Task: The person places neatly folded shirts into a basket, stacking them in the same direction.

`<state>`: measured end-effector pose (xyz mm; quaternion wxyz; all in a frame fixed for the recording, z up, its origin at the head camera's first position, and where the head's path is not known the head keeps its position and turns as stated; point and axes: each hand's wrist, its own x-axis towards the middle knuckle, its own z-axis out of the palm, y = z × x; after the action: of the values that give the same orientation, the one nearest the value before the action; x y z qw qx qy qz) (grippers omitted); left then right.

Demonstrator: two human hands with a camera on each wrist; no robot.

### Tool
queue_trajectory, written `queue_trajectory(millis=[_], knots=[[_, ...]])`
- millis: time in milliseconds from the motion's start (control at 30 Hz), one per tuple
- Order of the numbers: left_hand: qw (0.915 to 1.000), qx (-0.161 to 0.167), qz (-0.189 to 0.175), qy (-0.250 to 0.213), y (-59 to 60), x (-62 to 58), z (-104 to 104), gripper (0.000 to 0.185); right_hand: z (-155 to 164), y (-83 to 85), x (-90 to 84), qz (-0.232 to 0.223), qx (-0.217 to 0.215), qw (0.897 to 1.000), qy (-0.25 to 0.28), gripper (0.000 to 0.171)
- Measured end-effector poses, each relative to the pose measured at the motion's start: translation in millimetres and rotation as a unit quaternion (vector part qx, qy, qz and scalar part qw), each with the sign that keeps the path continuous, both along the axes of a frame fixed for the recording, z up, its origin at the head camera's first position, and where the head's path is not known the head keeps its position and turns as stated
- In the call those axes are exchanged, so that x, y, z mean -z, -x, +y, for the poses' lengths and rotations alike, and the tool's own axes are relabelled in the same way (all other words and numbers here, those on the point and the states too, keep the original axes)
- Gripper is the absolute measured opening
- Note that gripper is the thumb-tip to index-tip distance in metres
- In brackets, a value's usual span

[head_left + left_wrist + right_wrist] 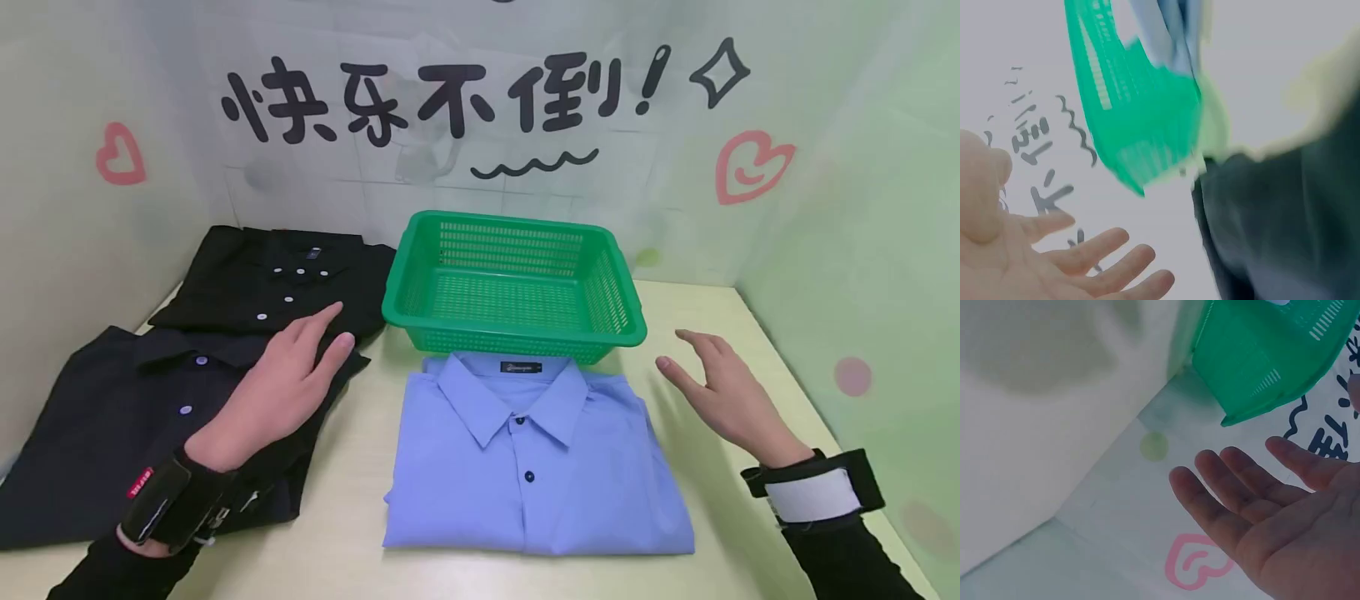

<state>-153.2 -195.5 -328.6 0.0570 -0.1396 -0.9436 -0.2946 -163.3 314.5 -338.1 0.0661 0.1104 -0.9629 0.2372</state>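
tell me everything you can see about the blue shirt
The blue shirt is a light blue button-up of smooth woven-looking cloth, folded into a neat rectangle, front up. Its collar is spread, with a dark label inside and small dark buttons down the placket. It lies flat on the pale table, collar toward the green basket. Neither hand touches it.

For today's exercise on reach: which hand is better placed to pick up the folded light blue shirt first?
Probably the right hand: it hovers open beside the folded light blue shirt, while the left hand rests on the dark navy shirt.
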Motion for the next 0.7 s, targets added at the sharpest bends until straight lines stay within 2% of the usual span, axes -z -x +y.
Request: queue_trajectory(millis=[100,167,233,300,367,433,500,567,700], knots=[[0.9979,0.004,-0.023,-0.061,-6.3,1.6,12,0.067,-3,-8.3,2.3,-0.021,-0.003,0.998,0.055,0.066],[0.9943,0.004,-0.034,-0.1,-9.1,3.8,22,0.066,-3,-14.4,1.4,-0.05,0.006,0.995,0.081,0.067],[0.9888,-0.002,-0.056,-0.138,-11.8,6.9,32,0.065,-3,-20.5,-0.1,-0.09,0.019,0.989,0.115,0.068],[0.9798,-0.017,-0.094,-0.176,-14.7,11.0,41,0.067,-3,-24.5,-0.1,-0.13,0.027,0.978,0.16,0.069],[0.9656,-0.036,-0.141,-0.216,-17.6,16.5,48,0.069,-4,-26.3,2.1,-0.17,0.03,0.961,0.216,0.069],[0.9473,-0.056,-0.184,-0.256,-19.5,21.7,53,0.071,-5,-26.7,6.0,-0.197,0.03,0.943,0.265,0.068],[0.9289,-0.073,-0.212,-0.295,-20.3,26.3,56,0.072,-5,-27.4,10.7,-0.215,0.031,0.93,0.297,0.067],[0.9143,-0.088,-0.224,-0.326,-20.6,30.2,58,0.072,-4,-28.4,15.6,-0.224,0.031,0.922,0.314,0.066],[0.8925,-0.115,-0.236,-0.367,-20.9,35.9,60,0.07,0,-32.3,19.6,-0.243,0.03,0.906,0.345,0.067]])
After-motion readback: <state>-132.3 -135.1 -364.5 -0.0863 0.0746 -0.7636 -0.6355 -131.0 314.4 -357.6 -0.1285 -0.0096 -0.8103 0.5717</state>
